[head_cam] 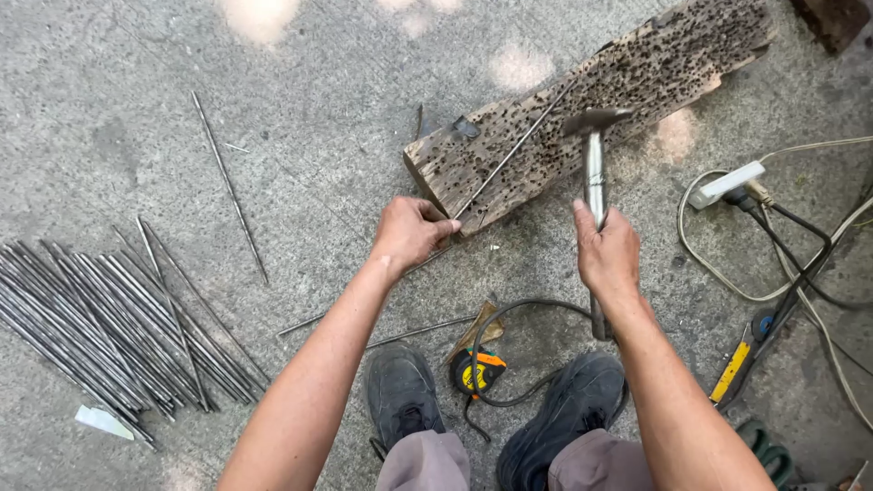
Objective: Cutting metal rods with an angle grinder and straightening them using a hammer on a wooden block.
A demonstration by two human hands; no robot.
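A weathered wooden block (637, 68), pitted with many small holes, lies slantwise on the concrete. A thin steel rod (518, 145) rests along its top. My left hand (411, 232) pinches the rod's near end at the block's lower corner. My right hand (607, 253) grips the metal handle of a hammer (595, 150), whose head hovers just above the block to the right of the rod.
A large bundle of steel rods (109, 323) lies at left, with single rods (227, 186) scattered nearby. A yellow tape measure (479, 371) sits between my shoes (400, 395). Cables, a white power strip (726, 185) and a yellow-handled tool (732, 371) lie at right.
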